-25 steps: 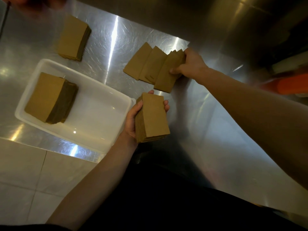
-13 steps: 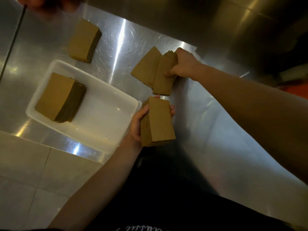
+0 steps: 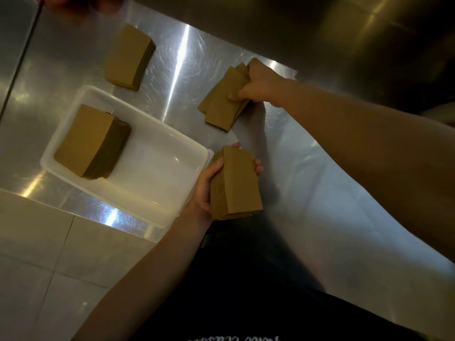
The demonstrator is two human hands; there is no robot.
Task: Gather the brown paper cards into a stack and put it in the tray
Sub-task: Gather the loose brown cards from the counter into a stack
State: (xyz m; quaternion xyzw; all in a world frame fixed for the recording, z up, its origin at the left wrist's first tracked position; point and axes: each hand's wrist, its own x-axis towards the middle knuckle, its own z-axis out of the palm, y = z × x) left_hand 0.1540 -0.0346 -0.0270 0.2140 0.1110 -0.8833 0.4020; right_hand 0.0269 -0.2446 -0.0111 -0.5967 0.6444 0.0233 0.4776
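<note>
Cards in both my hands, tray half free beside them.

The white tray [image 3: 152, 153] sits near the steel table's [image 3: 307, 193] front edge, its right half bare; open steel lies between my hands and to my right. My left hand [image 3: 209, 183] wraps a thick, squared stack [image 3: 240, 185] just beside the tray's corner. My right hand [image 3: 258, 82] pinches a loose fan of brown cards [image 3: 222, 107], hiding their far ends. Another stack [image 3: 92, 141] lies in the tray's left end, one more [image 3: 129, 57] beyond it. The top left corner is too blurred to read.

Glossy steel table [image 3: 172, 77], matt paper cards [image 3: 222, 104]
</note>
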